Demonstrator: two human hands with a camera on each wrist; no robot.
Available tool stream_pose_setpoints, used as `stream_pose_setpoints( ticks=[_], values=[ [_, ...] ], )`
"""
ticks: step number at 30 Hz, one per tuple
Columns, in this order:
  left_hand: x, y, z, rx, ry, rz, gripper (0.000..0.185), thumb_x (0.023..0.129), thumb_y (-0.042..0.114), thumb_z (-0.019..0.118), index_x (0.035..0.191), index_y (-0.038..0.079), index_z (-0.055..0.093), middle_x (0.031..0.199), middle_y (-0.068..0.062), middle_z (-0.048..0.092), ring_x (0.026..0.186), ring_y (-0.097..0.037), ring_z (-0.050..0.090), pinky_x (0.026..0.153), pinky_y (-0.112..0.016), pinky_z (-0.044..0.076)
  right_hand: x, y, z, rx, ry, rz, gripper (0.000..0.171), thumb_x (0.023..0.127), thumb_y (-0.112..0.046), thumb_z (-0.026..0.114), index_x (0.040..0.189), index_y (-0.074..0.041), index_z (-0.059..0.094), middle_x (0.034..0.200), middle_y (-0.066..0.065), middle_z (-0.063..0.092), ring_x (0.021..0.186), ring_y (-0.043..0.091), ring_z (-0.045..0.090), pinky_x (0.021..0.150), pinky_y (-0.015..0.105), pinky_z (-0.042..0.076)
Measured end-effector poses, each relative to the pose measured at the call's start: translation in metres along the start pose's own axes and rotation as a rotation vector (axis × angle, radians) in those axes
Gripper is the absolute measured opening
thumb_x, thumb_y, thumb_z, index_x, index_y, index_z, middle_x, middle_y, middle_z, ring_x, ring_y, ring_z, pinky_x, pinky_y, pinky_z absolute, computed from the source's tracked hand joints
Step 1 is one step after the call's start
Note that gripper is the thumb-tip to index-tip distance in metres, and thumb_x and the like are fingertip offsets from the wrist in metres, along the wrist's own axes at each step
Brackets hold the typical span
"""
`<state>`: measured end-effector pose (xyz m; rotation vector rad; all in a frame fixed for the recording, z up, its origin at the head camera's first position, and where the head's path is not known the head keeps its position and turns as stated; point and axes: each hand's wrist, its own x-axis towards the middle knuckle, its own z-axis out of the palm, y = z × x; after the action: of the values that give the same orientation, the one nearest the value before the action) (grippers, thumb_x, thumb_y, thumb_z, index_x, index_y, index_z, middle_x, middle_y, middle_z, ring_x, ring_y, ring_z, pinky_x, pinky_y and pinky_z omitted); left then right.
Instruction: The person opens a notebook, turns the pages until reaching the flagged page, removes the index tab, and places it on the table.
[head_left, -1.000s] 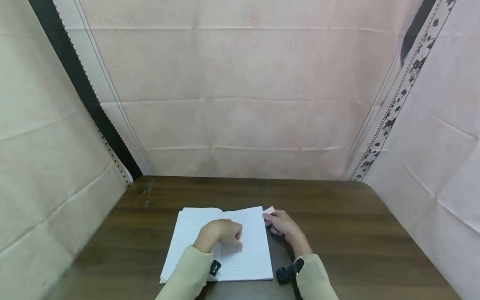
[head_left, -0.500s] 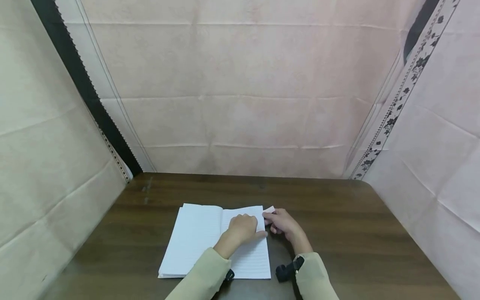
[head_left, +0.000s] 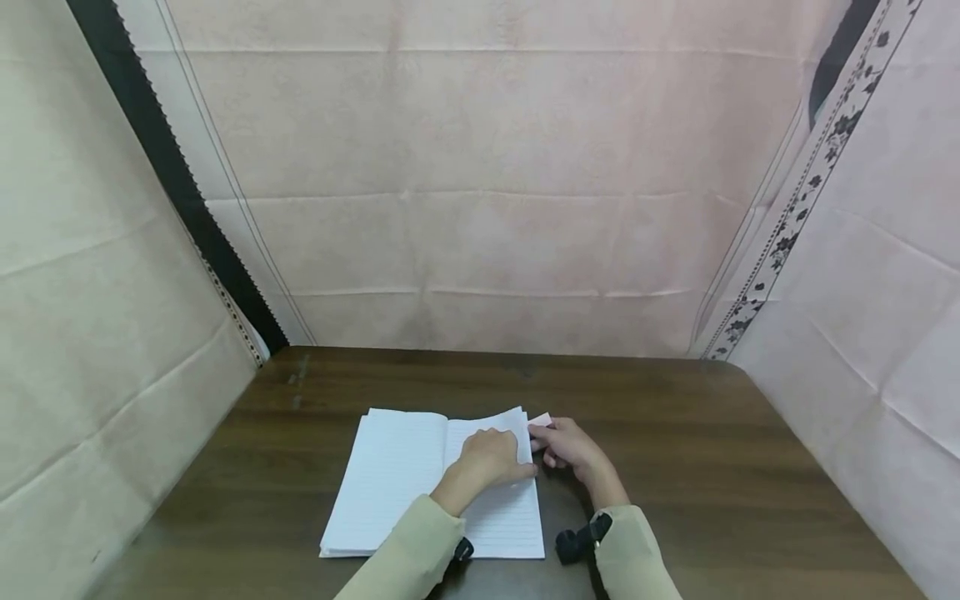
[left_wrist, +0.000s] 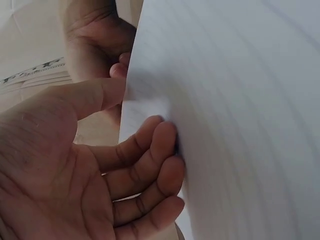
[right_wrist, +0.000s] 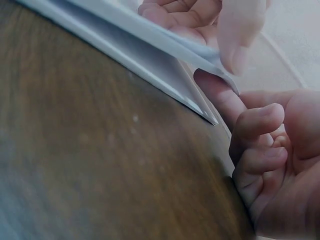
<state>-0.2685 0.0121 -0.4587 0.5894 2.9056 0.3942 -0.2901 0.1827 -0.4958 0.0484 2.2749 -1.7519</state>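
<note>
An open lined notebook (head_left: 397,479) lies on the table, its white pages spread to both sides. My left hand (head_left: 487,458) rests over the right-hand page. In the left wrist view, the bent fingertips (left_wrist: 172,175) of that hand touch the lined paper, and its thumb lies at the page edge. At the notebook's far right corner my right hand (head_left: 568,446) pinches the page edge, with a small white corner showing above it. From the right wrist view, the index finger (right_wrist: 220,95) of my right hand is under the lifted pages (right_wrist: 165,40), above a lower layer of the notebook.
The brown wooden table (head_left: 712,483) extends on both sides of the notebook. Pale cloth hangings (head_left: 480,208) enclose it at the back and sides. A black wrist device (head_left: 581,542) sits at the right cuff.
My left hand has moved right across the page, from near the centre fold toward the right edge beside my right hand. The right hand has stayed at the corner.
</note>
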Motion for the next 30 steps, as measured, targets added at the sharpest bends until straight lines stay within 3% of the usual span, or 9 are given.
stream_pose_setpoints(
  ticks=[7, 13, 19, 30],
  values=[
    [-0.005, -0.01, -0.011, -0.122, -0.02, 0.061, 0.036, 0.087, 0.029, 0.071, 0.058, 0.014, 0.055, 0.05, 0.003, 0.046, 0.05, -0.014, 0.044, 0.05, -0.028, 0.032, 0.002, 0.003, 0.003, -0.002, 0.017, 0.012, 0.024, 0.1, -0.024, 0.06, 0.105, -0.001, 0.067, 0.076, 0.005, 0.065, 0.047, 0.009, 0.046, 0.047, 0.023, 0.033],
    [-0.006, -0.013, -0.019, -0.17, -0.018, 0.033, 0.032, 0.085, 0.016, 0.071, 0.057, 0.012, 0.056, 0.053, 0.001, 0.051, 0.052, -0.014, 0.046, 0.051, -0.027, 0.034, 0.001, 0.003, 0.003, -0.049, 0.045, 0.028, 0.026, 0.099, -0.027, 0.064, 0.102, -0.002, 0.069, 0.077, 0.005, 0.065, 0.048, 0.01, 0.047, 0.049, 0.024, 0.033],
    [-0.003, -0.014, -0.021, -0.137, 0.001, 0.009, 0.031, 0.083, 0.02, 0.075, 0.057, 0.014, 0.059, 0.053, 0.003, 0.053, 0.054, -0.015, 0.048, 0.053, -0.029, 0.036, 0.001, -0.001, 0.002, -0.058, 0.065, 0.028, 0.025, 0.098, -0.027, 0.065, 0.101, -0.003, 0.069, 0.076, 0.005, 0.065, 0.048, 0.01, 0.046, 0.049, 0.024, 0.033],
    [-0.005, -0.015, -0.018, -0.245, -0.046, -0.027, 0.035, 0.087, 0.036, 0.078, 0.063, 0.014, 0.067, 0.057, -0.002, 0.065, 0.055, -0.014, 0.052, 0.056, -0.028, 0.035, 0.002, 0.002, 0.003, -0.066, 0.057, 0.017, 0.027, 0.098, -0.028, 0.065, 0.102, -0.002, 0.069, 0.077, 0.006, 0.066, 0.048, 0.01, 0.047, 0.048, 0.025, 0.033]
  ],
)
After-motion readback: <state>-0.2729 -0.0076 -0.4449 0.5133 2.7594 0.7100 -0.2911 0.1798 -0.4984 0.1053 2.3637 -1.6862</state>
